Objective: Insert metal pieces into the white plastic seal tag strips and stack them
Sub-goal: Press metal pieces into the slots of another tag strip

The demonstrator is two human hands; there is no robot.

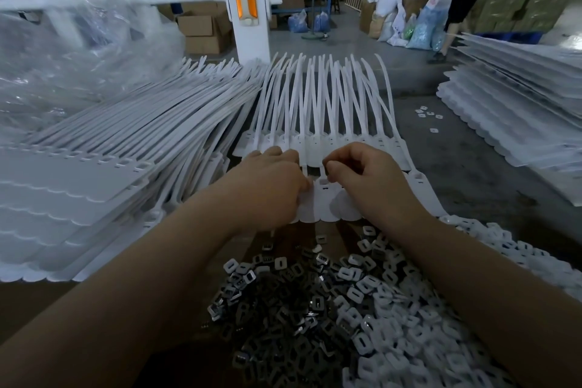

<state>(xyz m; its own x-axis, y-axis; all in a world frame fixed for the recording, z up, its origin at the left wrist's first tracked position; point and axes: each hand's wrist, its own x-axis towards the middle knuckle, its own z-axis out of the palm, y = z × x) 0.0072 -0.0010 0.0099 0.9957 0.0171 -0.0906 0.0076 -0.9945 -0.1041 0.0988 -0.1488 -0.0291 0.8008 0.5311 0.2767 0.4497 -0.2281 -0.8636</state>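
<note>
Fingers (330,167) pinch white slotted seal tag strip (324,189).

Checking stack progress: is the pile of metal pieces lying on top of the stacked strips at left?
No, the metal pieces lie heaped between the forearms, apart from the left stack.

Only 1 view is given: a wide-angle camera on the person's head, facing forward and down. It sits close over the left hand (267,186) and right hand (362,179), with the workshop floor (456,148) receding beyond, edges bowed.
</note>
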